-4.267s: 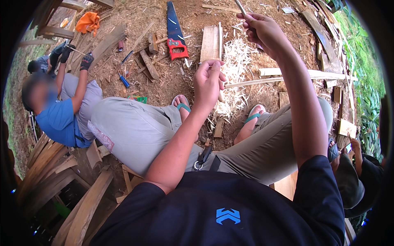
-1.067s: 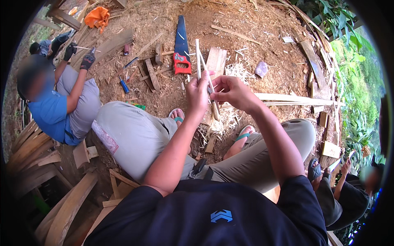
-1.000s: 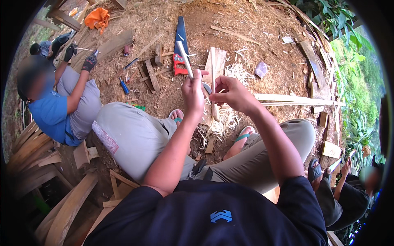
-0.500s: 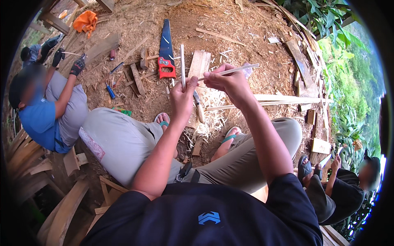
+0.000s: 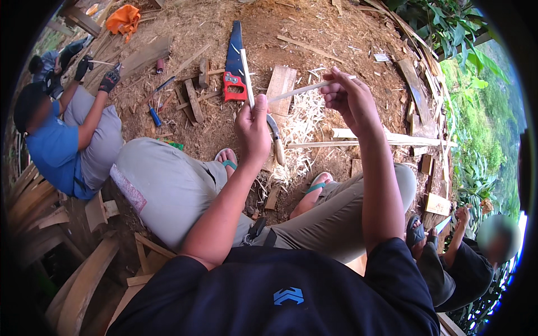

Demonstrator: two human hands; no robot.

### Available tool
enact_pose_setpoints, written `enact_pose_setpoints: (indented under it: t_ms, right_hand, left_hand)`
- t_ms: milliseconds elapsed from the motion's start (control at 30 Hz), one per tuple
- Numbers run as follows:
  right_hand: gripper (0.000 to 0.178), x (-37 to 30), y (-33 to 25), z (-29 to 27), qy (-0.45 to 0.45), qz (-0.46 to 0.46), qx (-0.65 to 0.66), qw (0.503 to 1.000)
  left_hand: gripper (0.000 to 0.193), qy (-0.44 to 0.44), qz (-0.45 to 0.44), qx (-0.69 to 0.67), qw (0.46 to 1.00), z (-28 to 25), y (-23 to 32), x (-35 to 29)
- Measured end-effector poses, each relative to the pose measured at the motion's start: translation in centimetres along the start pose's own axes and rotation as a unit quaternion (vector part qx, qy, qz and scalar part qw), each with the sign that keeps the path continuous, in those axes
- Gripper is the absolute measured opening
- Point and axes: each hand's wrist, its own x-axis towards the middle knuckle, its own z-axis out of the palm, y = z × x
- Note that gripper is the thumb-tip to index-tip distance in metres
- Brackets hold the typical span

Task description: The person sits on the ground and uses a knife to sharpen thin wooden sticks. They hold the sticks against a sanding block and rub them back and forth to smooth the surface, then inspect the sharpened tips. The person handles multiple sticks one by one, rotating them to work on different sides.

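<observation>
My left hand [image 5: 253, 133] is closed around a thin pale wooden stick [image 5: 246, 75], which points up and away from the thumb. A second slender stick [image 5: 300, 91] runs from beside my left thumb to my right hand [image 5: 354, 103]. Its far end passes at the curled fingers of my right hand, which seem to pinch it. Below the left hand, a curved-blade knife with a wooden handle [image 5: 278, 150] lies among the shavings. Beyond it on the ground are a flat plank [image 5: 280, 84] and a handsaw with a red handle [image 5: 234, 89].
Long pale wood strips [image 5: 386, 139] lie to the right. Wood offcuts [image 5: 193, 101] and a blue-handled tool [image 5: 154, 116] lie at the left, near an orange bag [image 5: 123, 21]. One person in blue [image 5: 61, 151] sits left; another in black [image 5: 468, 277] sits right.
My right hand has moved right, away from my left hand, and more of the second stick shows between them. The left hand still grips its stick. The whole view has shifted slightly.
</observation>
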Motion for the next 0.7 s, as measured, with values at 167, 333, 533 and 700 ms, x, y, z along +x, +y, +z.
enact_pose_setpoints:
  t_ms: [167,333,533,700]
  right_hand:
    - [0.022,0.4,1.5,0.5,-0.044,0.042,-0.004,0.998]
    - [0.018,-0.1,2.0,1.9,-0.076,0.061,-0.035,0.995]
    - [0.021,-0.1,2.3,1.5,-0.098,0.041,-0.034,0.994]
    - [0.023,-0.2,2.4,1.4,-0.094,0.037,-0.048,0.994]
  left_hand:
    - [0.047,0.022,-0.036,-0.053,0.998,-0.2,-1.3,0.5]
    - [0.041,0.033,-0.035,-0.067,0.997,-0.1,-1.7,0.8]
    - [0.032,0.022,-0.029,-0.073,0.997,0.2,-1.4,0.7]
    - [0.023,0.007,-0.008,-0.053,0.999,0.4,-1.1,0.4]
